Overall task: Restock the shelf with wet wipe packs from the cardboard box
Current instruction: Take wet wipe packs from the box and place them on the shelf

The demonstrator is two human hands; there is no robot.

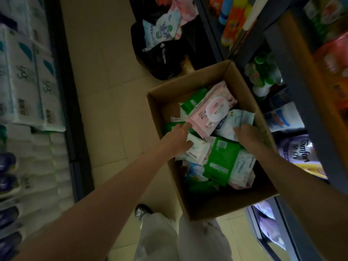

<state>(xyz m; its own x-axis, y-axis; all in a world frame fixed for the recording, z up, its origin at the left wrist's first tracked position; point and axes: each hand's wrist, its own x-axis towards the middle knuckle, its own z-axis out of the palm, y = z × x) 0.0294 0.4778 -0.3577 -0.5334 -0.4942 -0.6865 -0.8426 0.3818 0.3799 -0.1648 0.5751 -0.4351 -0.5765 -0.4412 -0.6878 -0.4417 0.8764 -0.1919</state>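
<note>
Tissue shelving (28, 87): far left of the left hand, across the aisle, stacked with pale paper-roll packs.
Floor (113, 102): beige tiles, under and left of both arms.
Shoe (141, 210): below the left forearm, near the box's lower corner.
Black bag (160, 59): beyond both hands, past the box's far edge, holding more soft packs.
Left hand (177, 140): reaches into the box, forefinger stretched onto the lower corner of the pink pack, the other fingers curled over a small white pack; whether it actually pinches either one cannot be told.
Small white pack (196, 152): directly under the left hand's curled fingers.
Cardboard box (211, 206): open-topped on the floor, both hands inside it, full of loose wet wipe packs.
Pink pack (212, 110): between the two hands, slightly beyond them, tilted on top of the heap, round white lid facing up.
Green pack (220, 159): between the forearms, nearer the person than the hands.
White-blue pack (237, 121): just beyond the right hand, touching its fingertips.
Right hand (246, 136): palm down, fingers bent onto the white-blue pack; grip unclear.
Shelf (301, 110): right of the right hand, beside the box, carrying bottles and refill pouches.
</note>
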